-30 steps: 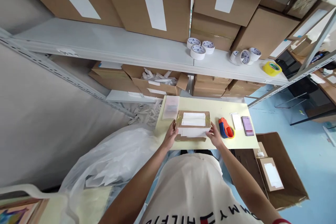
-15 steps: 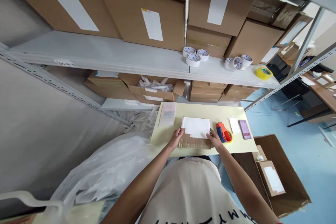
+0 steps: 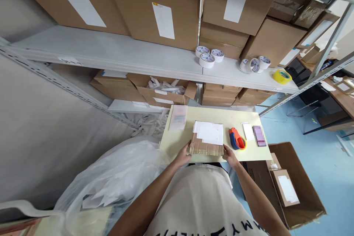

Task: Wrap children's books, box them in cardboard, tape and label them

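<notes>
A flat cardboard parcel (image 3: 206,146) with a white label on top lies on the pale yellow table (image 3: 177,141), close to its near edge. My left hand (image 3: 183,156) grips the parcel's near left corner. My right hand (image 3: 229,153) holds its near right corner. Both hands have fingers pressed against the parcel's sides. A red and blue tape dispenser (image 3: 236,138) sits just right of the parcel.
A clear packet (image 3: 178,117) lies at the table's far left; a white slip (image 3: 248,131) and a blurred purple item (image 3: 260,135) lie at right. Tape rolls (image 3: 208,56) sit on the shelf above. An open carton (image 3: 293,182) stands on the floor right, a plastic bag (image 3: 116,177) left.
The parcel has been turned over and pulled toward me, from the table's middle to its near edge. Both hands slid from its sides to its near corners.
</notes>
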`<state>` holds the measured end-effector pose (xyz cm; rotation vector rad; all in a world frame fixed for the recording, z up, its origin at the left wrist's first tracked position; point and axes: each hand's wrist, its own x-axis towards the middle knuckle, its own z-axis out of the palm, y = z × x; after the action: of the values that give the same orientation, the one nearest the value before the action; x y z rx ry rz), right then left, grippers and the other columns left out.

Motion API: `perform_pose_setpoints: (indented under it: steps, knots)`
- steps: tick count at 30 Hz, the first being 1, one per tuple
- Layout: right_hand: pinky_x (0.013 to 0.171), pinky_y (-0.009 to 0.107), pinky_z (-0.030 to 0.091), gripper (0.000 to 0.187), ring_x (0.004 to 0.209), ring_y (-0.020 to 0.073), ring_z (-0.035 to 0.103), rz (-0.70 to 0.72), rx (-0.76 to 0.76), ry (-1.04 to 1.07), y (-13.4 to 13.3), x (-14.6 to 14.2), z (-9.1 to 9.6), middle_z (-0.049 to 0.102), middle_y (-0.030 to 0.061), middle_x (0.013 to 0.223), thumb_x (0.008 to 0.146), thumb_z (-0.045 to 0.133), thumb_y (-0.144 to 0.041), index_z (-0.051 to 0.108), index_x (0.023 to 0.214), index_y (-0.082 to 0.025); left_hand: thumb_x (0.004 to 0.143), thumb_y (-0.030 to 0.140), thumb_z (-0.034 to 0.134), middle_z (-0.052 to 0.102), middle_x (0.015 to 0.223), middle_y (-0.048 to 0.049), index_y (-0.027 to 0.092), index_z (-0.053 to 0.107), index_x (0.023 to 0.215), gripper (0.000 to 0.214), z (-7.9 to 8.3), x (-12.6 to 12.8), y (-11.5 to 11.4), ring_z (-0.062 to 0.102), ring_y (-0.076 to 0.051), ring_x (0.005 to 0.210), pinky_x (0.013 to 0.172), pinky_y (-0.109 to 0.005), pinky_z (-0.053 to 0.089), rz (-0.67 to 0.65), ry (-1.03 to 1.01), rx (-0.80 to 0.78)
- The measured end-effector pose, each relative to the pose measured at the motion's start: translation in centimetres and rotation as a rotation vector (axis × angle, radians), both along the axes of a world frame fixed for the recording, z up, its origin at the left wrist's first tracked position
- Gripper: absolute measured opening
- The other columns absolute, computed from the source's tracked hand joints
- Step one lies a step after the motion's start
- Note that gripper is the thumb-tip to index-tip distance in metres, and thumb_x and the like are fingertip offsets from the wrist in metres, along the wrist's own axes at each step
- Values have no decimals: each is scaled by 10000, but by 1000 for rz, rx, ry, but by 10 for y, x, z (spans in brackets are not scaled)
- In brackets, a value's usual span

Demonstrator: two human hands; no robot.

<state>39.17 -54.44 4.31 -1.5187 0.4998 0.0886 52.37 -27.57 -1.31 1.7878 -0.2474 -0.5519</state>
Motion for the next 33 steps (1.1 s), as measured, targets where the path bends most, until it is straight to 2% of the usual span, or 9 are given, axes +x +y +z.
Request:
perform_pose_setpoints:
  steps: [4,10,15,18,21,24,26,30,33]
  knots:
    - [814,396,539,599,987,256,662,29,-38,-52,-1,9,21,697,77,1167,624,688,-263,617,1218,-240,614,271,677,576,1365,-127,177,540,1307,712,26,2,-4,526,-293,1278,1042,-442,446,3,-67,-32]
    - [807,386,551,432,941,248,674,-65,-43,-141,-21,27,56,730,74,1012,727,692,-392,631,1113,-207,699,464,671,581,1318,-143,183,526,1327,704,78,19,-20,615,-270,1108,819,-361,537,94,-56,-18]
    - [822,396,552,477,954,255,677,-128,-148,-118,-27,33,51,723,98,1026,809,580,-436,572,1222,-197,784,366,542,728,960,-81,181,661,1033,332,95,30,-27,683,-236,895,772,-326,523,67,113,169]
    - [829,438,546,614,992,280,658,-159,-427,-61,-28,30,41,697,121,1077,798,554,-353,441,1378,-185,830,360,475,723,882,-93,177,666,922,281,93,30,-25,679,-260,880,744,-350,522,108,97,250]
    - [937,523,471,696,1187,335,545,-165,-931,-46,-28,23,40,560,160,1333,777,543,-245,363,1449,-212,823,362,528,688,1095,-134,168,633,1088,346,94,27,-21,630,-286,1064,873,-393,494,178,-14,274]
    - [992,562,382,629,1304,375,416,-3,-1383,-47,-28,20,51,411,153,1487,788,546,-163,450,1403,-255,770,311,637,533,1366,-196,149,560,1265,526,105,23,-19,468,-348,1281,1030,-491,372,258,-412,422]
    - [982,520,378,508,1244,347,472,182,-1505,-78,-31,23,60,512,136,1406,797,547,-116,577,1283,-260,784,249,634,553,1349,-177,186,607,1221,443,114,21,-19,467,-352,1269,1046,-522,325,153,-653,537]
    - [841,368,456,270,921,242,637,458,-1355,-67,-41,33,73,710,87,989,820,580,-110,719,1014,-235,853,252,566,701,990,-94,223,712,881,151,126,25,-21,616,-276,1014,983,-451,385,-200,-652,616]
    - [723,326,510,246,835,217,672,468,-1075,40,-46,35,74,705,75,977,824,672,-256,714,1066,-243,871,416,545,703,985,-89,207,717,889,271,124,30,-22,653,-246,928,877,-368,470,-213,-452,571]
